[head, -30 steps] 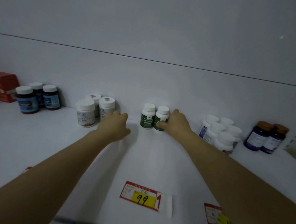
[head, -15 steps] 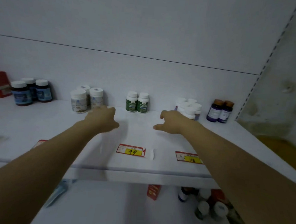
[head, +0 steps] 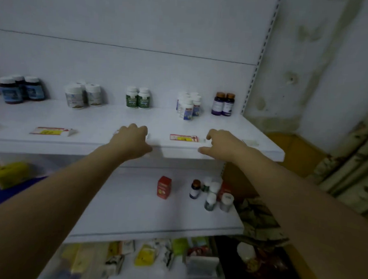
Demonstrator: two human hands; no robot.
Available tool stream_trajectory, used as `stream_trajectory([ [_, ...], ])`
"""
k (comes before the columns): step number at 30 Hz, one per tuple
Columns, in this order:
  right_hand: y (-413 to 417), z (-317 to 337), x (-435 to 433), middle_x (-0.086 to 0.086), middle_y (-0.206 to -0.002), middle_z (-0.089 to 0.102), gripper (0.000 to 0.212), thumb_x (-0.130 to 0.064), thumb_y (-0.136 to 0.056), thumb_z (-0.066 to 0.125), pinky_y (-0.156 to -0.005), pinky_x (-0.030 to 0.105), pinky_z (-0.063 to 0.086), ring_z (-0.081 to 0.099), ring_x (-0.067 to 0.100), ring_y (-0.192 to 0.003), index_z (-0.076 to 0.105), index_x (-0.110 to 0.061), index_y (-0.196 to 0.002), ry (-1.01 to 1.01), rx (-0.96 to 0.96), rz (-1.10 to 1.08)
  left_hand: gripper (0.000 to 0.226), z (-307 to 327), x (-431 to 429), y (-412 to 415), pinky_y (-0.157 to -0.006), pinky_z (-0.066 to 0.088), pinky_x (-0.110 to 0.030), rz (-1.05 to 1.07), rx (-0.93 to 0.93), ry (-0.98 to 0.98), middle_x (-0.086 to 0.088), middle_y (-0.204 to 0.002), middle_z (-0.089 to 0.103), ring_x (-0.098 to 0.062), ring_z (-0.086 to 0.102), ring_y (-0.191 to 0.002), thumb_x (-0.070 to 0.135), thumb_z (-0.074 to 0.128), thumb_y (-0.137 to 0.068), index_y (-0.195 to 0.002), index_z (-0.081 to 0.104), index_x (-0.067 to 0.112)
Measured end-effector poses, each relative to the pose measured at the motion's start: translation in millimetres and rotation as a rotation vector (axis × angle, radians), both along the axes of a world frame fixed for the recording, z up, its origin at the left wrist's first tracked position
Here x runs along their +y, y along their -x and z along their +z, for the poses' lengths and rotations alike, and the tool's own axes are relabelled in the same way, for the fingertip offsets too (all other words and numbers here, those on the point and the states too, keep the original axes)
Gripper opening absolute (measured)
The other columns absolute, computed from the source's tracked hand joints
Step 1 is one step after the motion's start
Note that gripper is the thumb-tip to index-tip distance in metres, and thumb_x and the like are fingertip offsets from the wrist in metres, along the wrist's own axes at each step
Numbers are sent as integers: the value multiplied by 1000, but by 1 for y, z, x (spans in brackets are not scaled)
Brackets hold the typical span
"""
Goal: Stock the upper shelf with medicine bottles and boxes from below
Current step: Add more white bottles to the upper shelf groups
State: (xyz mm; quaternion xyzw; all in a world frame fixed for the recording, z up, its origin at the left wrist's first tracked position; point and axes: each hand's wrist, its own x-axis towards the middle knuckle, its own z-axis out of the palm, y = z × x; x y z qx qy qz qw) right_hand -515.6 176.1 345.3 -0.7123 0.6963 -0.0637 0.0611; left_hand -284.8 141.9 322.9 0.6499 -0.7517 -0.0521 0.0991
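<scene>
Both empty hands, left hand (head: 134, 140) and right hand (head: 222, 144), at upper shelf (head: 263, 153) front edge

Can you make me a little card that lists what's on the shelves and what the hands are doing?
Top shelf: five groups, left to right: dark blue bottles, white bottles with brown labels, green bottles, small white bottles, purple bottles
Price tags: red and yellow, near the front edge
Shelf below: red box, bunch of bottles
Left hand: empty, fingers loosely curled, over the front edge
Right hand: empty, same place
</scene>
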Motion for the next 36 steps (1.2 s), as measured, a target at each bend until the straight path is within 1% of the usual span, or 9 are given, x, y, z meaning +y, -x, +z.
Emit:
stream_trajectory([
  [2, 21, -10, 33, 13, -129, 51, 57, -43, -89, 58, -87, 35, 45, 51, 27, -113, 44, -8, -131, -17, -14, -26, 54, -10, 30, 22, -99, 41, -44, -24, 12, -22, -19, -131, 45, -38, 43, -120, 37, 62, -86, -131, 46, 10],
  [5, 51, -29, 83, 12, -122, 55, 48, -41, -88, 60, -69, 28, 43, 53, 22, -98, 50, -9, -123, -37, -53, -74, 52, -25, 70, 54, -97, 43, -43, -70, 14, -70, -17, -130, 47, -35, 46, -118, 35, 61, -87, -131, 46, 10],
  [10, 99, -63, 135, 12, -125, 50, 51, -43, -89, 58, -88, 37, 48, 53, 28, -110, 48, -9, -126, -121, -84, -176, 51, -60, 111, 100, -96, 46, -42, -155, 2, -121, -16, -128, 50, -33, 52, -112, 35, 59, -87, -129, 47, 10],
  [14, 128, -100, 147, 12, -114, 53, 48, -45, -89, 57, -83, 39, 48, 54, 28, -101, 50, -8, -120, -159, -113, -246, 52, -94, 117, 130, -96, 44, -42, -204, -14, -166, -18, -129, 47, -36, 48, -114, 37, 60, -86, -129, 46, 11],
  [17, 144, -128, 137, 10, -113, 53, 45, -46, -86, 60, -84, 40, 50, 54, 27, -98, 52, -11, -115, -198, -151, -259, 55, -119, 107, 147, -98, 43, -43, -210, -1, -207, -18, -133, 45, -36, 43, -121, 37, 60, -86, -132, 43, 11],
  [22, 164, -170, 95, 7, -113, 53, 46, -49, -81, 63, -84, 42, 51, 54, 25, -98, 53, -16, -112, -207, -213, -291, 56, -155, 69, 173, -97, 43, -42, -237, -11, -243, -16, -130, 47, -35, 46, -118, 37, 57, -88, -135, 41, 11],
  [26, 171, -200, 61, 11, -119, 47, 45, -40, -87, 60, -90, 41, 49, 50, 29, -107, 49, -11, -119, -212, -220, -353, 58, -180, 29, 191, -97, 43, -42, -257, -20, -278, -16, -129, 47, -36, 46, -116, 37, 57, -89, -137, 39, 11],
  [29, 177, -223, 32, 14, -119, 51, 44, -37, -87, 61, -88, 39, 49, 52, 29, -106, 48, -9, -118, -206, -241, -372, 57, -199, 0, 203, -97, 42, -42, -248, -7, -300, -17, -130, 47, -37, 45, -117, 37, 57, -89, -137, 39, 11],
  [36, 202, -280, -35, 12, -134, 47, 59, -40, -89, 58, -100, 36, 41, 48, 28, -121, 37, -9, -135, -252, -198, -344, 59, -258, -61, 242, -96, 41, -41, -186, 61, -355, -18, -132, 47, -36, 44, -117, 35, 59, -88, -136, 38, 10],
])
